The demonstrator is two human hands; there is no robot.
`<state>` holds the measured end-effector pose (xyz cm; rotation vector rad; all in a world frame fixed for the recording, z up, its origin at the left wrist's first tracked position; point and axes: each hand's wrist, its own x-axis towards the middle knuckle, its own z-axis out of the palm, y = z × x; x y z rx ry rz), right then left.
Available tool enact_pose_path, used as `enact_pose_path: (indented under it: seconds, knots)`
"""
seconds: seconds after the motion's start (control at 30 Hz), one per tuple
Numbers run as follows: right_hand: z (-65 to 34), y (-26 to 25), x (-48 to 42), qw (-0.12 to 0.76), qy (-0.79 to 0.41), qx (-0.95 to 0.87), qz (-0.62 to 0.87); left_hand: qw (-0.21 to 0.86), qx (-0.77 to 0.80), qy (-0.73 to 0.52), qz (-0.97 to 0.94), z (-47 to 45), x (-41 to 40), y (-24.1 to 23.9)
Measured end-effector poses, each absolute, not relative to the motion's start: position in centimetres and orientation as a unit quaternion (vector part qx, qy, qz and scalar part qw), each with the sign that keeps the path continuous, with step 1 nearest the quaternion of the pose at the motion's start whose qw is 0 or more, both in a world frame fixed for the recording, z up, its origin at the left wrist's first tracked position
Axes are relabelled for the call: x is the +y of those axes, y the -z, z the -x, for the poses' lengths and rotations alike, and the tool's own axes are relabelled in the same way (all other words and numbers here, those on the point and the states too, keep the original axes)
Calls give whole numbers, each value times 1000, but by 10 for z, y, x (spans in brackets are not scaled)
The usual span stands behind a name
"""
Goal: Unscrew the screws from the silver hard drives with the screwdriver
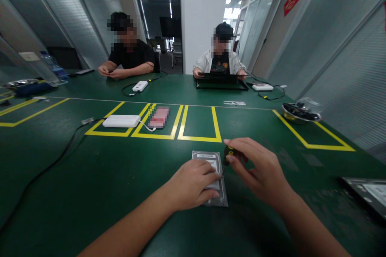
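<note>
A flat hard drive (206,156) with a pale label lies on the green table in front of me. My left hand (196,180) rests across it, gripping it against the table with fingers bent over its face. Part of the drive is hidden under that hand. In my right hand (256,164) is a small screwdriver (229,153) with a dark and yellow handle, pinched between thumb and fingers. Its shaft slants down to the drive's right edge, close to my left fingertips. Whether the tip sits in a screw cannot be made out.
A second drive-like unit (370,192) lies at the right edge. Behind it stands a metal bowl (297,118) with dark items and a plastic bag. A white power bank (121,121), a pink phone (159,117) and a black cable (64,148) lie left. Two people sit opposite.
</note>
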<state>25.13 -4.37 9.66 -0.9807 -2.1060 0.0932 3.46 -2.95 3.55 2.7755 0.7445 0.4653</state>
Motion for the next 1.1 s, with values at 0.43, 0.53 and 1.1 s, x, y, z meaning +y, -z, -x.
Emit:
enact_pose_path:
  seconds: [0.43,0.53,1.1]
  knots:
    - [-257,-102,-52,388,-69,-842,369,101,262,-146,-949,-36,-30,-36]
    - [-258,-101,-52,389,-58,-844,364,91,265,-139,-950,-37,-30,-38]
    - [-264,-98,-55,392,-89,-844,355,93,273,-128,-949,-35,-30,-37]
